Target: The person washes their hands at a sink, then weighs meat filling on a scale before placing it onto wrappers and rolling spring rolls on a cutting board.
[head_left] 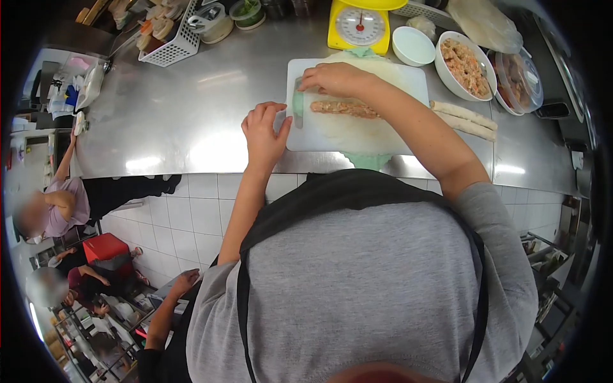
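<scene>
A white perforated basket (168, 56) stands near a round tub (251, 23) of greens (246, 7).

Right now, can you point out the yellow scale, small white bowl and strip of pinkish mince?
Yellow scale (359, 27): head view, on its round dial.
Small white bowl (413, 46): head view, on its inside.
Strip of pinkish mince (342, 109): head view, middle of its visible top.

- Left bare hand (263, 133), fingers parted, at the left edge of a white rectangular cutting board (308, 140)
- Right bare hand (336, 79) above the board, fingertips near a flat grey-and-green tool (298, 103)
- Long strip of pinkish minced filling (343, 110) on a thin pale sheet (341, 135)
- Two long whitish rolls (463, 114) right of the board
</scene>
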Demonstrator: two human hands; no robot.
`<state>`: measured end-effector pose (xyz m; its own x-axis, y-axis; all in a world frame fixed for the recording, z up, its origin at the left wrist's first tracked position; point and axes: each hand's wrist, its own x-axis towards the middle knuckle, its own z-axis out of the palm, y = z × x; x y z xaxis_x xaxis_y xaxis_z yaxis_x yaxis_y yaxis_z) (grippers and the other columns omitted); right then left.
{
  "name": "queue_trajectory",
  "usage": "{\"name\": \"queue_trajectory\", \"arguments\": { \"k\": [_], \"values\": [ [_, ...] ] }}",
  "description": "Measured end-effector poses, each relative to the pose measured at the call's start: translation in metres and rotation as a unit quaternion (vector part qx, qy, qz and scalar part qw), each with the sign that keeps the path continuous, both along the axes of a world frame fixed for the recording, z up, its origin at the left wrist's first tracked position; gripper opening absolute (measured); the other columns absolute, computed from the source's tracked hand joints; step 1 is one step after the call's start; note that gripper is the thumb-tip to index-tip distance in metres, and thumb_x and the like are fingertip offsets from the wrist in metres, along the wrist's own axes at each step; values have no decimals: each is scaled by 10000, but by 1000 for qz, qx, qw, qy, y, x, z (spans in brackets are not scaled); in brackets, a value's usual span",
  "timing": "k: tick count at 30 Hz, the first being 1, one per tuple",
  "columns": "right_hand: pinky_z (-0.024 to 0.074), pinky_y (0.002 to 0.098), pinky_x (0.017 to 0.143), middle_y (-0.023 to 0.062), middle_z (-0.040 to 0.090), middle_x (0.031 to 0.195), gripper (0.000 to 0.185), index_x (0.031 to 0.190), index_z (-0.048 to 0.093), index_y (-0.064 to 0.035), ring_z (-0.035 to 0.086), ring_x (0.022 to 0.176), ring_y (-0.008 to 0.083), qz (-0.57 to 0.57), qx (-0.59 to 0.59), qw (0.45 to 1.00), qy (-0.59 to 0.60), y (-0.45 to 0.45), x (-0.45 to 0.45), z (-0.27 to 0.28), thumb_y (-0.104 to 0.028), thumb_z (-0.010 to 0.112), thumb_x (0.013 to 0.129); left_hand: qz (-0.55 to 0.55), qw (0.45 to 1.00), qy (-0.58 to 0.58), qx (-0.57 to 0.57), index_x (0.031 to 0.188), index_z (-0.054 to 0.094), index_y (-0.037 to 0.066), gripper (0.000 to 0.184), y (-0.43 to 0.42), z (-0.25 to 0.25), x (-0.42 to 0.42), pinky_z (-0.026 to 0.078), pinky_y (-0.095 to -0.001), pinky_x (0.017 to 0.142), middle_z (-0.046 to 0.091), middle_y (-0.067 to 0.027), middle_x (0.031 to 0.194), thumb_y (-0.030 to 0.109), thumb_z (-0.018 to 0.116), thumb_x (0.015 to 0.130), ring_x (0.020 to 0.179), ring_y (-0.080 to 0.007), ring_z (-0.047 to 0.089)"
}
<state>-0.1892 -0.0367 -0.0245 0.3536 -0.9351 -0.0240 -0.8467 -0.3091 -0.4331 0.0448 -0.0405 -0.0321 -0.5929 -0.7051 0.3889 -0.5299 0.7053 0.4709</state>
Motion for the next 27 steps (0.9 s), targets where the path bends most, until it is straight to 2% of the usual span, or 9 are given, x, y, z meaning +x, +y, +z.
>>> {"name": "queue_trajectory", "arguments": {
  "k": [1,8,11,13,16,17,19,26,27],
  "values": [
    [479,352,808,30,553,969,277,1002,606,-162,550,940,245,-10,55,998,6,-3,2,2,0,564,780,5,1000,4,12,1003,595,116,257,1,-2,-1,318,-409,894,555,-32,1040,182,653,762,979,-234,501],
    [476,349,743,38,522,928,166,906,564,-110,553,915,222,15,39,998,52,-3,-8,20,-6,584,778,-7,998,3,62,1021,601,123,264,-3,-28,-20,311,-415,897,545,-29,1042,160,650,765,983,-235,491],
    [461,359,732,42,516,925,126,901,552,-103,551,903,217,-12,34,998,-60,3,-16,3,-41,588,797,-38,998,-18,43,1016,635,155,257,-10,-26,-30,299,-400,899,552,-10,1031,180,664,761,974,-221,490],
    [454,344,735,43,518,936,138,927,557,-89,548,896,224,-21,-90,982,-163,14,-16,-8,-111,613,803,-74,994,-23,76,1023,663,168,253,-13,-25,-35,289,-372,903,577,6,1007,214,669,774,972,-196,492],
    [430,353,774,35,530,953,222,955,572,-92,543,912,224,-114,-77,974,-182,36,-9,2,-205,658,785,-84,989,-12,125,1022,670,176,257,-18,-28,-37,270,-370,916,583,13,990,216,678,769,979,-188,493],
    [430,353,774,35,530,953,222,955,572,-92,543,912,224,-115,-74,974,-183,43,-5,1,-205,658,785,-84,988,-13,127,1022,670,176,257,-18,-28,-38,270,-370,916,583,13,990,216,678,769,979,-188,493],
    [399,379,806,23,545,979,333,968,589,-121,537,976,212,-103,-51,992,-46,57,2,-2,-315,708,724,-79,986,-5,147,1031,668,170,270,-17,-30,-37,273,-367,919,588,14,970,218,682,766,980,-182,497],
    [402,369,813,28,549,959,311,988,605,-115,542,920,217,-123,-108,986,-32,59,14,-20,-305,687,756,-117,978,25,168,1037,663,144,277,-19,-32,-38,279,-361,917,591,13,953,209,677,768,946,-182,520],
    [417,348,795,36,549,964,284,1007,607,-110,543,906,224,-127,-28,985,-112,56,8,-15,-259,669,773,-115,983,9,145,1037,662,144,275,-18,-30,-39,284,-365,913,590,9,946,210,673,770,940,-184,524]
  ]
}}
